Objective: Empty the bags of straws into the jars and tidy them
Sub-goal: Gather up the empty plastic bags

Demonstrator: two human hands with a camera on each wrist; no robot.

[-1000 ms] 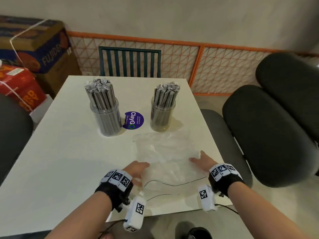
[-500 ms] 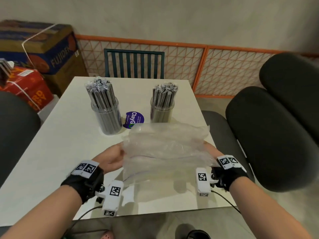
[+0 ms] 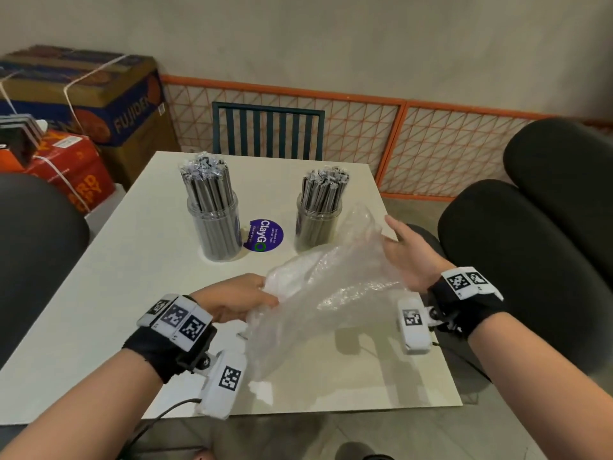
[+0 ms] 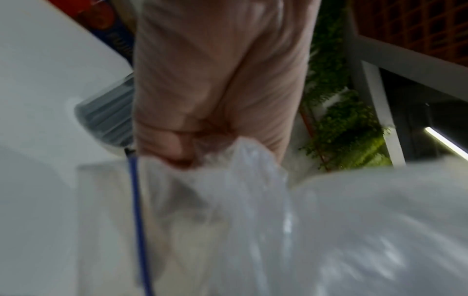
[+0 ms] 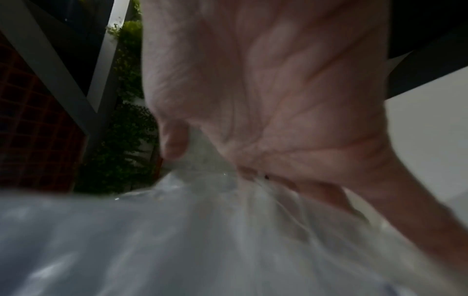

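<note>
Two clear jars stand on the white table [image 3: 116, 293], each packed with upright grey wrapped straws: the left jar [image 3: 215, 227] and the right jar [image 3: 318, 224]. An empty clear plastic bag [image 3: 325, 287] hangs crumpled above the table's near half, held between both hands. My left hand [image 3: 245, 297] grips its lower left end with curled fingers [image 4: 177, 144]. My right hand [image 3: 401, 254] holds its upper right end higher up, close to the right jar, with the film pinched between thumb and fingers [image 5: 291, 180]. The bag [image 4: 278, 230] fills the lower half of both wrist views.
A round purple sticker [image 3: 263, 234] lies between the jars. Black padded chairs stand at the right [image 3: 517, 254] and the left [image 3: 33, 244], and a teal slatted chair [image 3: 268, 131] at the far edge. Cardboard boxes [image 3: 99, 94] are stacked at the back left, before an orange mesh fence.
The bag lay flat on the table under both hands a second ago. It was lifted and is now bunched, with my right hand raised towards the right jar and my left hand lower.
</note>
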